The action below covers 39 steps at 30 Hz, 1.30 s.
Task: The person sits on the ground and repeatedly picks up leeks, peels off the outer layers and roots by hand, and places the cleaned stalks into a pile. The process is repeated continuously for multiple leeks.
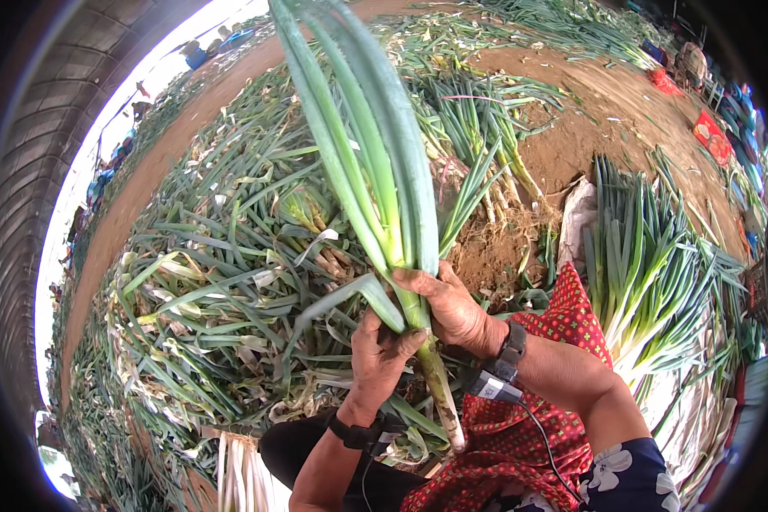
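One large green onion (pixel 416 301) with long green leaves stands tilted in front of me, its pale, soil-marked root end pointing down over my lap. My right hand (pixel 451 310) grips it where the leaves fan out from the stalk. Just below and to the left, my left hand (pixel 384 352) pinches a drooping outer leaf (pixel 381 301) against the stalk. That leaf bends off to the left, apart from the upright ones. Both wrists wear dark straps with small devices and cables.
Trimmed leaves (pixel 230 307) heap up at the left. Tied, rooted green onions (pixel 480 128) lie ahead on bare soil. A pile of cleaned green onions (pixel 640 275) rests at the right on pale sheeting. White stalks (pixel 240 473) show at the lower left. A red patterned cloth (pixel 518 441) covers my lap.
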Each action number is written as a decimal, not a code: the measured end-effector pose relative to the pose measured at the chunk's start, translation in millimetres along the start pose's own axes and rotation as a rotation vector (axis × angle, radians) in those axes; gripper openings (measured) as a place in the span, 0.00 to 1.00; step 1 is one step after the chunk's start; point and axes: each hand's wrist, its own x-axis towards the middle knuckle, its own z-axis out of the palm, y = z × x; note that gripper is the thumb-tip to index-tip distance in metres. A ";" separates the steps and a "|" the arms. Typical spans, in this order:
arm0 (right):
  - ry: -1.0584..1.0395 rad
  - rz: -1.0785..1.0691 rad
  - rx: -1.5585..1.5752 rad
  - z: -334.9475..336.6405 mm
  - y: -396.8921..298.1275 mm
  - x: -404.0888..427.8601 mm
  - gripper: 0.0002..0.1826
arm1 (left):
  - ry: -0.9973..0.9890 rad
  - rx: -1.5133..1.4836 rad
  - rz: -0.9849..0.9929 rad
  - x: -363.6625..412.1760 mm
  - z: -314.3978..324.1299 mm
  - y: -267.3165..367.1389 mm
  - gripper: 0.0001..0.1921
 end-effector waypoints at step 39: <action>0.000 -0.128 0.198 11.8 -60.0 -15.8 0.35 | -0.028 0.530 0.132 10.0 -2.3 -3.8 0.23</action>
